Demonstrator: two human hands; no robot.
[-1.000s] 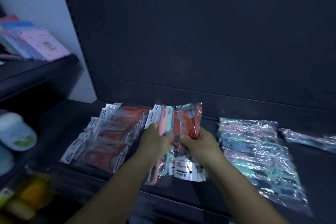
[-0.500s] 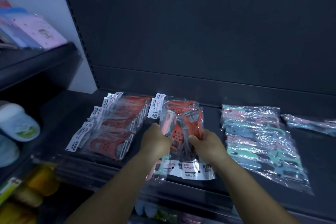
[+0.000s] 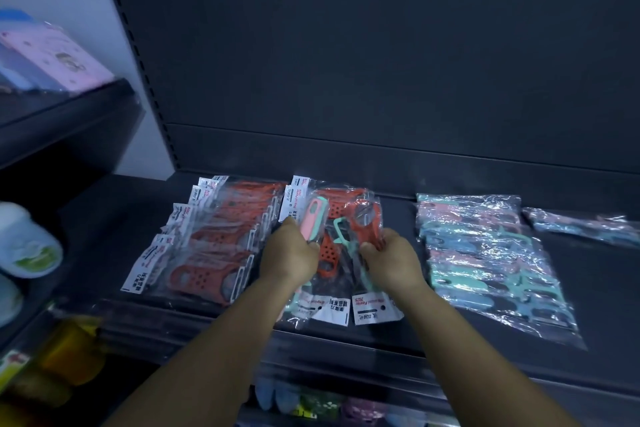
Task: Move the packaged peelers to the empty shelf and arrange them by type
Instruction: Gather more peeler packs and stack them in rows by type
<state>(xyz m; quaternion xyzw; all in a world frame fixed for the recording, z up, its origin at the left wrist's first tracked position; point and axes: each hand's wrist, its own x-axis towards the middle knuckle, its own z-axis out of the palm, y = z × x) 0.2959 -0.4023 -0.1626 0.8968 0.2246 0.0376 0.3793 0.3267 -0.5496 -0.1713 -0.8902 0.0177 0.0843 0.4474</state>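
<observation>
On the dark shelf (image 3: 606,291) a stack of packaged orange peelers (image 3: 211,239) lies at the left. A pile of packaged pink and teal peelers (image 3: 485,253) lies at the right. Between them my left hand (image 3: 289,253) grips a bundle of packets with a pink and teal peeler (image 3: 313,218) on top. My right hand (image 3: 391,258) pinches an orange peeler packet (image 3: 367,222) from that bundle, low over more orange packets in the middle. White label cards (image 3: 349,308) hang toward me.
One more pastel packet (image 3: 581,225) lies at the far right. A side shelf at left carries pink boxes (image 3: 59,59) and white tubs (image 3: 27,243). Yellow goods (image 3: 65,354) sit on the lower shelf. The black back panel (image 3: 381,62) rises behind.
Both hands have dropped with the bundle from upright above the shelf to low over the middle pile. The packets have fanned apart between my hands.
</observation>
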